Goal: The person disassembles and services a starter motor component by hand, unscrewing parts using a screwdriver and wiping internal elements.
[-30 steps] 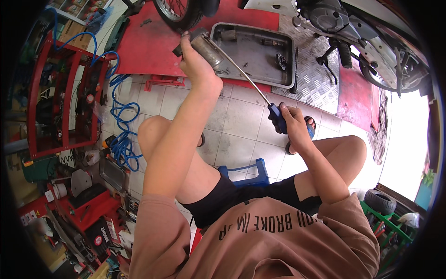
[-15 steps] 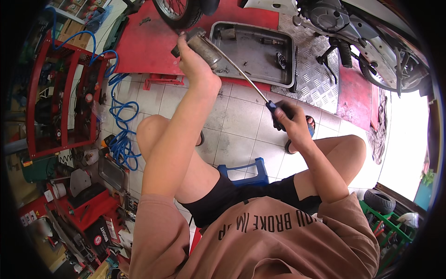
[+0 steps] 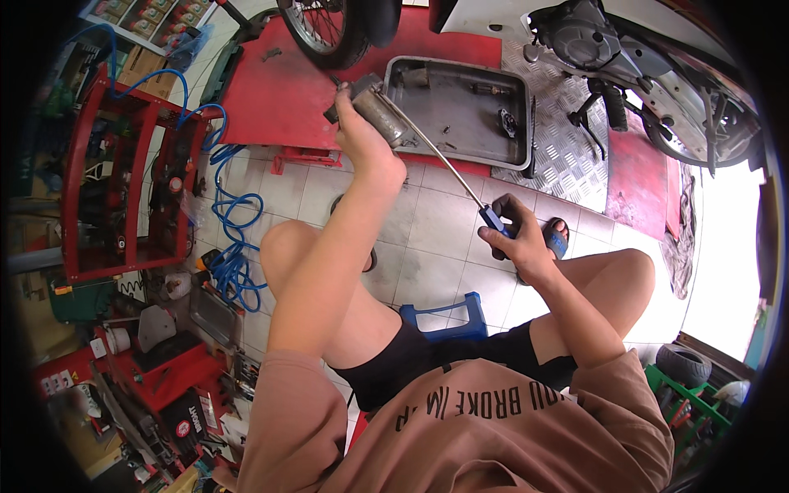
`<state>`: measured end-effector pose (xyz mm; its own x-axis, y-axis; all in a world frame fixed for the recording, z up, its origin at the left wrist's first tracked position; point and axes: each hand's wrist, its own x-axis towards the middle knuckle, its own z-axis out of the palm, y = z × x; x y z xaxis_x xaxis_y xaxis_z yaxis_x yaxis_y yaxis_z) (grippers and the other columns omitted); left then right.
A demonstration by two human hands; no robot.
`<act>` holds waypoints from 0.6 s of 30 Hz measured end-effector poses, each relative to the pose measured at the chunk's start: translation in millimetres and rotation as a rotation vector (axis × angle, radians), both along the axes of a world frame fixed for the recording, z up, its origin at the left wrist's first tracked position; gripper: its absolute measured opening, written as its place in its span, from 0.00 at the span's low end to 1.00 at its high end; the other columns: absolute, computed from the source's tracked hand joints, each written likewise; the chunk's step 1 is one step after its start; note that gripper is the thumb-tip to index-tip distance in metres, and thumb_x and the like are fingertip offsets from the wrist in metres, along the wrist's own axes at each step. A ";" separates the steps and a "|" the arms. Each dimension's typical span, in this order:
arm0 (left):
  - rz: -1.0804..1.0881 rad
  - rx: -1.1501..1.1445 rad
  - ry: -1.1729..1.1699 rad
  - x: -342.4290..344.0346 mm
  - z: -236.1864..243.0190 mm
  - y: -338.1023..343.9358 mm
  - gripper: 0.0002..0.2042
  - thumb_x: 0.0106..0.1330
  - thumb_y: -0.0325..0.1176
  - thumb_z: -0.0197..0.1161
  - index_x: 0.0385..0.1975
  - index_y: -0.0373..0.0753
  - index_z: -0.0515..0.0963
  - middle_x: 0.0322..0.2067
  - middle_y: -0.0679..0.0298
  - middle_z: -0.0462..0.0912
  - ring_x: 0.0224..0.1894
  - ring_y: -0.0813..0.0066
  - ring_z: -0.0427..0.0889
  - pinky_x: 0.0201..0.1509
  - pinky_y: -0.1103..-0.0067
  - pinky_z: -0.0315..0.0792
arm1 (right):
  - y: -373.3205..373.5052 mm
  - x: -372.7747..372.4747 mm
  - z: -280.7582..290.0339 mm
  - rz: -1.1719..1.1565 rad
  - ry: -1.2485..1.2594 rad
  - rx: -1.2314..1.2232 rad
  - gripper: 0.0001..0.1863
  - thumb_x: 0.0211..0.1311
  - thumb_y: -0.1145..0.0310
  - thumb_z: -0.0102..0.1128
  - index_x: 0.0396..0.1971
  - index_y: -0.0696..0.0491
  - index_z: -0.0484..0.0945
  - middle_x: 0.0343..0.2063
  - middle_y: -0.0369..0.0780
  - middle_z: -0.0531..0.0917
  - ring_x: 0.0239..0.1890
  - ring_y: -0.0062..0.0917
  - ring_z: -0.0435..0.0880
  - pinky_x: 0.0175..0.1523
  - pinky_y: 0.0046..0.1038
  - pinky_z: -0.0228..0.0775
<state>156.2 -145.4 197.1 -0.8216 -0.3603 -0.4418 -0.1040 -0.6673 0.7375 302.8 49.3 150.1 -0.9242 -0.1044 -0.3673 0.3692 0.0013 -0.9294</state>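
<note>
My left hand (image 3: 362, 131) is closed round a dull metal cylindrical part (image 3: 380, 117) with a darker end, held over the near left corner of a steel tray (image 3: 526, 123). A long screwdriver (image 3: 440, 156) runs diagonally from the upper end of that part to my right hand (image 3: 518, 234), which grips its blue and black handle (image 3: 491, 217) with thumb and fingers. The shaft's tip is at or beside the cylinder; I cannot tell whether it is seated. Several small metal parts (image 3: 506, 123) lie in the tray.
The tray rests on a red platform (image 3: 263, 99) with treadplate beside a motorcycle (image 3: 625, 74) and wheel (image 3: 329, 33). A red tool trolley (image 3: 107, 181) and coiled blue hose (image 3: 234, 275) are at left, a blue stool (image 3: 444, 320) between my legs, a tyre (image 3: 682, 361) at lower right.
The whole view has shifted, so the scene sits slightly lower and further right. My right hand's fingers and thumb have moved round the handle; my left hand still holds the metal part.
</note>
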 end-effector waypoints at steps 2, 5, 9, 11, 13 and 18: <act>-0.063 -0.026 0.004 -0.4 -2.3 -3.6 0.18 0.63 0.57 0.52 0.42 0.52 0.72 0.37 0.73 0.74 0.40 0.82 0.74 0.43 0.80 0.68 | 1.0 0.3 0.3 0.015 0.054 0.028 0.15 0.69 0.59 0.53 0.35 0.58 0.74 0.22 0.34 0.75 0.20 0.14 0.70 0.24 0.19 0.61; -0.001 -0.008 0.026 2.0 -3.1 -0.1 0.20 0.63 0.53 0.56 0.42 0.42 0.76 0.38 0.69 0.78 0.40 0.79 0.76 0.45 0.79 0.69 | 6.6 -4.4 -8.4 -0.109 -0.212 -0.108 0.12 0.62 0.67 0.62 0.37 0.59 0.73 0.23 0.34 0.75 0.21 0.13 0.70 0.24 0.18 0.61; 0.016 0.047 0.024 1.8 -10.5 0.0 0.20 0.63 0.53 0.57 0.42 0.43 0.76 0.38 0.70 0.78 0.39 0.79 0.76 0.45 0.80 0.69 | -1.4 1.5 9.3 -0.083 0.026 -0.030 0.14 0.66 0.63 0.58 0.30 0.60 0.75 0.19 0.35 0.76 0.19 0.14 0.69 0.24 0.20 0.61; 0.013 0.064 -0.009 4.1 -8.4 0.7 0.19 0.62 0.53 0.57 0.42 0.43 0.76 0.38 0.70 0.78 0.39 0.80 0.76 0.45 0.80 0.69 | 6.5 3.3 -3.2 -0.010 0.080 0.024 0.15 0.69 0.62 0.54 0.32 0.60 0.74 0.21 0.36 0.76 0.19 0.15 0.70 0.23 0.21 0.62; -0.007 0.051 0.015 5.3 -9.3 1.2 0.20 0.62 0.53 0.58 0.41 0.43 0.76 0.38 0.70 0.78 0.39 0.80 0.76 0.44 0.80 0.69 | 13.1 4.2 -8.9 0.038 0.042 0.004 0.13 0.69 0.62 0.53 0.36 0.60 0.72 0.24 0.36 0.75 0.20 0.17 0.72 0.23 0.21 0.62; 0.006 0.066 -0.001 6.4 -10.7 3.2 0.20 0.61 0.53 0.59 0.41 0.44 0.76 0.36 0.71 0.77 0.38 0.81 0.76 0.43 0.80 0.69 | 3.9 6.4 5.9 0.013 -0.049 -0.041 0.16 0.71 0.61 0.49 0.38 0.61 0.72 0.22 0.36 0.75 0.22 0.19 0.73 0.24 0.21 0.62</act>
<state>162.6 -142.2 186.5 -0.8189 -0.3357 -0.4655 -0.1003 -0.7149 0.6920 309.2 53.2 156.0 -0.9036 -0.1319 -0.4076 0.4148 -0.0313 -0.9094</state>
